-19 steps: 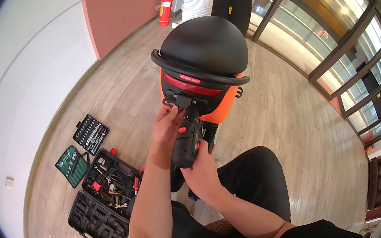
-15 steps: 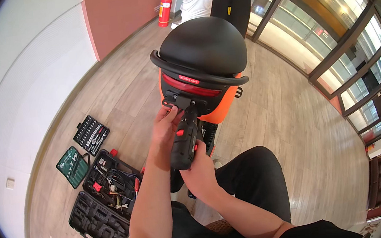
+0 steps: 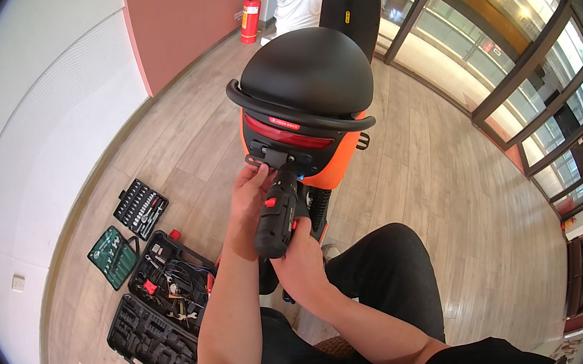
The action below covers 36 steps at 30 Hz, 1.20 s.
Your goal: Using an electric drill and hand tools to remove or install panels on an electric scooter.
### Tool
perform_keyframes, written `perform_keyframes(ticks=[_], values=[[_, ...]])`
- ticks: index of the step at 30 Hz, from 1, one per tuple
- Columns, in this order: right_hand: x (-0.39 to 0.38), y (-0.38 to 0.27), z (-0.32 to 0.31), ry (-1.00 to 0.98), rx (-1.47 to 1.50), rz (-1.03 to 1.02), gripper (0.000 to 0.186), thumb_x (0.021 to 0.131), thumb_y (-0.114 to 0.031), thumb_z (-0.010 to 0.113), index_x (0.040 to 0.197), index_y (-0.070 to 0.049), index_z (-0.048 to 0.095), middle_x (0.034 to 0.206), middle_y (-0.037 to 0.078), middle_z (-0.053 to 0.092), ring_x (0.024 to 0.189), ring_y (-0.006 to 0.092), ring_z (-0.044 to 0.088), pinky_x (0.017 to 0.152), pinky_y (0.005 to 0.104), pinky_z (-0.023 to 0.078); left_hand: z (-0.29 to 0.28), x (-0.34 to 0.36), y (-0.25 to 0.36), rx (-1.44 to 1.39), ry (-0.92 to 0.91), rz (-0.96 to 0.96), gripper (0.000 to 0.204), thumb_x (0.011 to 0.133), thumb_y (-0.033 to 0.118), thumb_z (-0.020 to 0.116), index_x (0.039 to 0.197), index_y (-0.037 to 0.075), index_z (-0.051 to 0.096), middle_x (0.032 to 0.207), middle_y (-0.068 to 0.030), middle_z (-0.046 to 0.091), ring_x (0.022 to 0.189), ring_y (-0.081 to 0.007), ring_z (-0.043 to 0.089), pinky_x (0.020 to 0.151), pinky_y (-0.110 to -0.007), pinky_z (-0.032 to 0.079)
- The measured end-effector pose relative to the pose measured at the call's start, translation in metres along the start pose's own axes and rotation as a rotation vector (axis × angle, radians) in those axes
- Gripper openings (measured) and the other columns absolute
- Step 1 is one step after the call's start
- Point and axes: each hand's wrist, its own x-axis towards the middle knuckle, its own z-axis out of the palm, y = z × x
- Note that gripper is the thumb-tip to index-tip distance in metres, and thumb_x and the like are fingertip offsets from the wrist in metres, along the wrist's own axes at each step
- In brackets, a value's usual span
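The orange and black electric scooter stands in front of me with its rear toward me. Below its red tail light is a black bracket with bolts at its sides. My left hand pinches the bracket's left end between thumb and fingers. In my right hand is a black cordless drill with red buttons, gripped by its handle. Its nose points up and away, close below the bracket's right part. Whether its tip touches a bolt cannot be made out.
Left on the wood floor lie a socket set, a green tool pouch and an opened black tool case holding tools and cables. A red fire extinguisher stands by the far wall. Glass doors line the right.
The drill's nose has shifted slightly down and left, away from the bracket's right bolt, which now shows more plainly. My left hand keeps its pinch on the bracket.
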Motion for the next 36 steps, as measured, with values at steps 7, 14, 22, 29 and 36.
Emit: perform_keyframes(ticks=[7, 14, 22, 29, 36], values=[[-0.002, -0.006, -0.002, -0.014, -0.014, -0.002, 0.04, 0.088, -0.011, 0.068, 0.109, 0.004, 0.037, 0.089, 0.033, 0.066, 0.089, 0.0529, 0.065, 0.076, 0.0567, 0.052, -0.005, 0.002, 0.0, 0.029, 0.019, -0.014, 0.015, 0.103, 0.012, 0.058, 0.115, 0.004, 0.063, 0.114, -0.0071, 0.07, 0.106, -0.0172, 0.067, 0.098, -0.032, 0.052], [-0.003, -0.003, -0.001, -0.012, -0.003, 0.001, 0.039, 0.088, -0.009, 0.068, 0.107, 0.004, 0.037, 0.09, 0.033, 0.065, 0.089, 0.0528, 0.065, 0.076, 0.0566, 0.052, -0.008, 0.006, -0.004, 0.052, 0.034, -0.006, 0.012, 0.102, 0.012, 0.06, 0.112, 0.005, 0.063, 0.111, -0.0058, 0.07, 0.102, -0.016, 0.067, 0.096, -0.031, 0.054], [-0.004, -0.001, -0.004, -0.02, 0.008, 0.01, 0.039, 0.088, -0.009, 0.067, 0.109, 0.004, 0.037, 0.092, 0.033, 0.065, 0.092, 0.0525, 0.065, 0.079, 0.056, 0.052, -0.002, 0.006, -0.004, 0.035, 0.062, -0.037, 0.013, 0.102, 0.012, 0.061, 0.111, 0.004, 0.064, 0.107, -0.0054, 0.071, 0.099, -0.016, 0.068, 0.095, -0.03, 0.054], [-0.006, 0.0, -0.002, 0.008, 0.018, -0.034, 0.054, 0.088, -0.012, 0.069, 0.129, 0.004, 0.038, 0.096, 0.032, 0.067, 0.092, 0.0514, 0.066, 0.077, 0.0546, 0.052, 0.002, 0.001, 0.001, 0.043, 0.09, -0.027, 0.012, 0.1, 0.013, 0.063, 0.108, 0.003, 0.065, 0.104, -0.0065, 0.071, 0.095, -0.0166, 0.069, 0.09, -0.029, 0.056], [-0.006, -0.001, -0.004, 0.036, 0.024, -0.063, 0.054, 0.088, -0.012, 0.069, 0.13, 0.004, 0.038, 0.096, 0.032, 0.067, 0.091, 0.0517, 0.066, 0.076, 0.0548, 0.052, -0.001, 0.007, -0.001, 0.027, 0.143, 0.001, 0.009, 0.099, 0.011, 0.064, 0.103, 0.003, 0.067, 0.102, -0.0057, 0.071, 0.094, -0.0157, 0.069, 0.088, -0.029, 0.056]])
